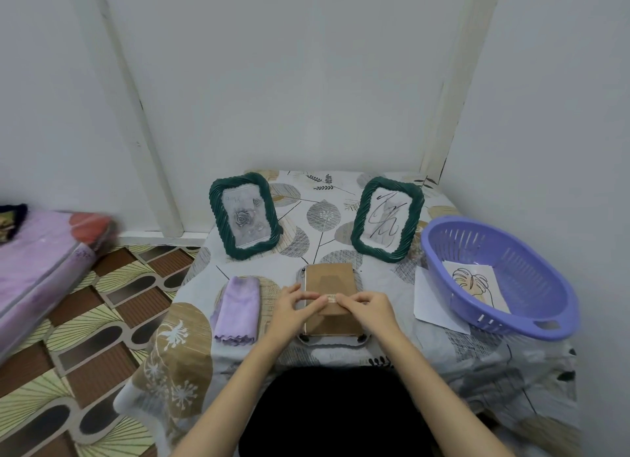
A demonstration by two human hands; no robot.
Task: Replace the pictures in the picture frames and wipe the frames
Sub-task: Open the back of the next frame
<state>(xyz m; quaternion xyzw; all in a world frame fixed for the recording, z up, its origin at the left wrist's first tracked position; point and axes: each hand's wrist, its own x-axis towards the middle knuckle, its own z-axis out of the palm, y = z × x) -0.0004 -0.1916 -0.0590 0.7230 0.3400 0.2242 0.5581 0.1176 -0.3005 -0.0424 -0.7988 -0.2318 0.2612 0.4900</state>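
Observation:
A picture frame (329, 279) lies face down in front of me, its brown cardboard back and folded stand facing up. My left hand (296, 306) rests on the back's left side with its fingertips at a small label near the middle. My right hand (368, 308) lies on the back's right side, fingers curled toward the same label. Two green twisted-rim frames stand behind: the left frame (243, 216) shows a rose, the right frame (387, 219) a line drawing. A folded lilac cloth (237, 308) lies left of my hands.
A purple plastic basket (501, 272) at the right holds a leaf drawing (475, 284), and a white sheet (429, 306) lies partly under it. The small table has a leaf-patterned cover (324, 214) and walls behind and to the right. A mattress (41, 265) lies on the floor at left.

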